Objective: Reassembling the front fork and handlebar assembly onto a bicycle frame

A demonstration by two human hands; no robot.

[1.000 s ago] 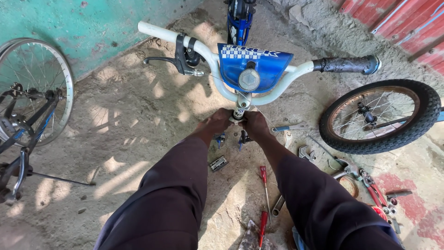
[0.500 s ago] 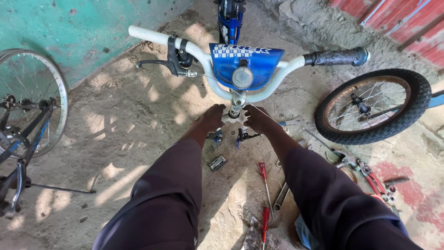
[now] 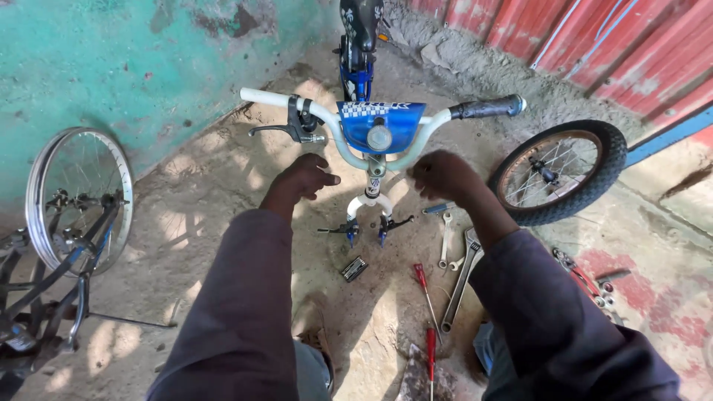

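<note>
Dusty concrete ground [image 3: 223, 193] holds a small blue bicycle [image 3: 375, 134] lacking its front wheel; left hand [image 3: 308, 177] and right hand [image 3: 443, 174] hover loosely curled, empty, either side of its fork [image 3: 369, 212]

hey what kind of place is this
Probably an outdoor, informal bicycle repair spot: a small blue bicycle missing its front wheel, a loose tyred wheel on the ground, and wrenches and screwdrivers scattered on dirt.
</note>
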